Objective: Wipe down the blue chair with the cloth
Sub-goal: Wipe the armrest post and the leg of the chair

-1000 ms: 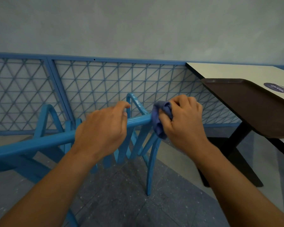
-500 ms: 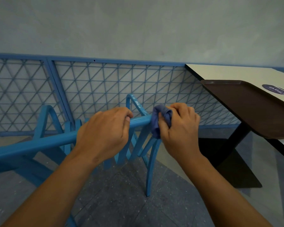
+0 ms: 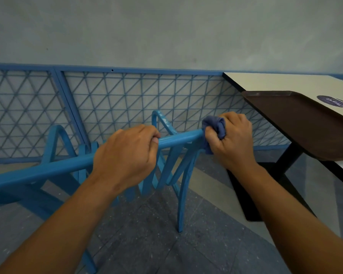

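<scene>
Blue chair (image 3: 71, 165) rail gripped; sticker (image 3: 333, 101) writing unreadable.

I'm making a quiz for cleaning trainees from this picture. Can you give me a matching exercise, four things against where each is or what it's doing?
Things:
1. left hand
2. cloth
3. tray
4. chair

Places or states:
A. lies on the white table, at its near edge
B. bunched in the right hand, against the end of the blue bar
C. grips the middle of the blue bar
D. tipped over in front of the mesh fence

Pairs: 1-C, 2-B, 3-A, 4-D
</scene>
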The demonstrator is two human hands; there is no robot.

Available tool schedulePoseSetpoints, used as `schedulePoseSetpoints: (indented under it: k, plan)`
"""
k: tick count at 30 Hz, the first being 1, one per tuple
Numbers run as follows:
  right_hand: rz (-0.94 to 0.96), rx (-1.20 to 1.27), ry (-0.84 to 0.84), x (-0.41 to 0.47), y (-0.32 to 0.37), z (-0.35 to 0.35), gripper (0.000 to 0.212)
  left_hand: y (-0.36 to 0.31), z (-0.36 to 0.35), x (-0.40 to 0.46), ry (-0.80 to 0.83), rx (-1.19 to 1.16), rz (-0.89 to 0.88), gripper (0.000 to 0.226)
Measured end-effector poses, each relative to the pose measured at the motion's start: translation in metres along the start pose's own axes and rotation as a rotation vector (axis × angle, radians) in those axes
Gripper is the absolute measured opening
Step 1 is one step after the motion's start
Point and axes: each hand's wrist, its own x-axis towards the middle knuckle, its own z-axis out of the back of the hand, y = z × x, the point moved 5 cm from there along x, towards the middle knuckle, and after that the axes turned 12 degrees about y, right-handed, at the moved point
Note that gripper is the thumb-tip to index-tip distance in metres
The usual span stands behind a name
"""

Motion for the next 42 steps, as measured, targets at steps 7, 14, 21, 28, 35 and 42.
schedulePoseSetpoints:
  k: [7, 14, 21, 28, 35, 42]
  plan:
    - [0.103, 0.193, 0.122, -0.004, 0.062, -0.025, 0.032, -0.025, -0.005, 0.018, 0.017, -0.005, -0.027, 0.021]
    - [0.061, 0.19, 0.175, 0.019, 0.004, -0.005, 0.041, -0.02, -0.006, 0.017, 0.046, -0.014, -0.051, 0.02]
    - [0.232, 0.059, 0.209, -0.005, 0.026, -0.014, 0.034, -0.026, -0.006, 0.014, 0.0, 0.05, -0.114, 0.021]
    - [0.23, 0.053, 0.386, 0.008, -0.02, -0.019, 0.039, -0.023, -0.012, 0.023, -0.047, 0.248, -0.201, 0.046]
    - [0.189, 0.072, 0.316, 0.018, 0.003, -0.02, 0.045, -0.006, -0.006, 0.033, -0.086, 0.302, -0.228, 0.058]
    - [0.133, -0.013, 0.349, 0.028, 0.024, -0.037, 0.049, 0.024, 0.0, 0.052, -0.083, 0.239, -0.278, 0.052]
